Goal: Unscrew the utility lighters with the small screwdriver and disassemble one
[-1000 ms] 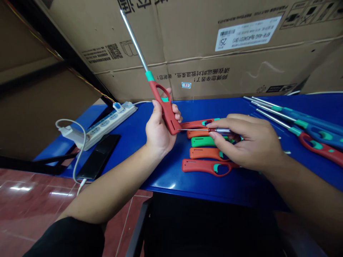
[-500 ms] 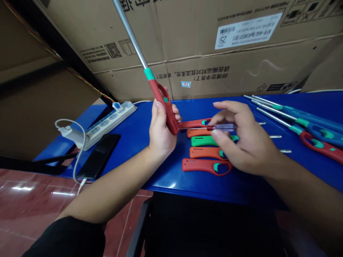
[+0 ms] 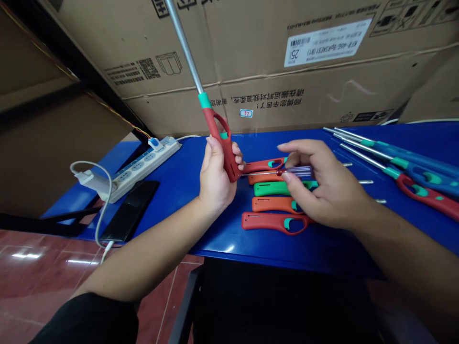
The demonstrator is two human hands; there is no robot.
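My left hand [image 3: 218, 174] is wrapped round the handle of a red long-necked gas lighter [image 3: 229, 153], its metal tube slanting up and to the left. A small screwdriver [image 3: 296, 171] with a clear purplish handle is pinched between the thumb and fingers of my right hand [image 3: 322, 181]. The screwdriver's thin shaft points left, and its tip meets the butt end of the lighter's handle. Below and behind my right hand lie several more lighters in a row, among them a green one [image 3: 270, 188], an orange one [image 3: 272, 204] and a red one [image 3: 263, 221].
More lighters [image 3: 426, 193] lie at the right of the blue table [image 3: 215, 239]. At the left are a white power strip [image 3: 143, 165] with a plugged-in charger [image 3: 95, 184] and a black phone [image 3: 131, 210]. A large cardboard box [image 3: 251, 76] stands along the back.
The red lighter in my left hand has tilted slightly more upright. The screwdriver stays at the butt of its handle, and my right thumb and forefinger have shifted slightly on the screwdriver.
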